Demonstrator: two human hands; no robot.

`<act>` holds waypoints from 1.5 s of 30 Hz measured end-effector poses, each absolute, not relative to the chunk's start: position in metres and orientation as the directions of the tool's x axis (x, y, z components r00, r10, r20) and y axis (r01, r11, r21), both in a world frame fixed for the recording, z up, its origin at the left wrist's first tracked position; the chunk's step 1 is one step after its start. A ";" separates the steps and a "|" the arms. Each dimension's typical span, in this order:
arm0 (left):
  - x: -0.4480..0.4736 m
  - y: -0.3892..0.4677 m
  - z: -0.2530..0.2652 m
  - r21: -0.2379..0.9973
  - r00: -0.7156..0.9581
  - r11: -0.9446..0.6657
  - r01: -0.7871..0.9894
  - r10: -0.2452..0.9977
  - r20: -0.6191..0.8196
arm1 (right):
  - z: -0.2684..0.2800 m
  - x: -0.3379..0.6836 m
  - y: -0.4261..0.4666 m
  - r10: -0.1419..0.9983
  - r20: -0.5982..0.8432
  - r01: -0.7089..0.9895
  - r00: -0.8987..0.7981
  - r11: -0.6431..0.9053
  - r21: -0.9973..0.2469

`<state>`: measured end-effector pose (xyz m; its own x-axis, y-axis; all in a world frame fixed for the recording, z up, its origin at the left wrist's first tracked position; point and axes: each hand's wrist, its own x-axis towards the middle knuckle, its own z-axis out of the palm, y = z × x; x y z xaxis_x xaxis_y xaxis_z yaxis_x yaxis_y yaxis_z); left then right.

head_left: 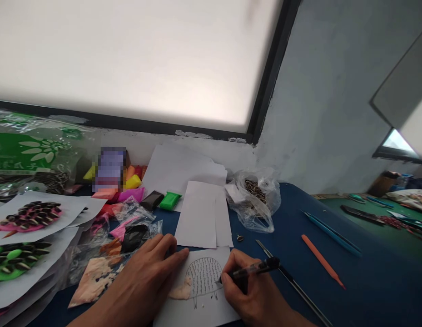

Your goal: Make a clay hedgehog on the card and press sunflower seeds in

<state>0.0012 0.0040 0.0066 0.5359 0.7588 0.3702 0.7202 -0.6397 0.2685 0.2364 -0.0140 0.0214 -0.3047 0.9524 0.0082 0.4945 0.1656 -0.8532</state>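
Note:
In my right hand [246, 286] is a black pen [253, 269], its tip on the right side of a drawing [204, 275] on a white sheet [200, 317]. The drawing is a rounded body filled with rows of short wavy marks, with thin legs below. A flat piece of peach clay [182, 289] sits at its left end. My left hand [152, 265] rests at the sheet's left edge, index finger stretched out on the paper and the other fingers slightly bent, holding nothing. Beside it lies a larger peach clay slab [94, 281] on plastic wrap.
Left are papers with seed-covered clay figures [30, 215]. Behind stand coloured clay packs [170, 200], a blurred phone-like object [110, 168] and blank sheets [197, 213]. Rightward are a bag of seeds [255, 195], a craft knife [292, 281], an orange tool [322, 261] and blue tweezers [331, 232].

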 end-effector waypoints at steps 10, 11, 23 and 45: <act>0.000 0.004 0.008 0.270 0.555 -0.626 0.732 0.777 0.296 | 0.024 0.236 -0.014 0.944 -0.002 0.478 -0.330 0.165 -0.863; 0.000 0.004 0.008 0.269 0.555 -0.625 0.733 0.778 0.295 | 0.024 0.236 -0.014 0.946 0.002 0.480 -0.325 0.167 -0.861; -0.002 0.006 -0.004 0.271 0.526 -0.630 0.728 0.767 0.368 | 0.025 0.238 -0.015 0.950 -0.006 0.456 -0.313 0.145 -0.878; -0.001 0.004 0.001 0.277 0.536 -0.633 0.723 0.767 0.351 | 0.019 0.239 -0.015 0.944 -0.005 0.468 -0.330 0.159 -0.869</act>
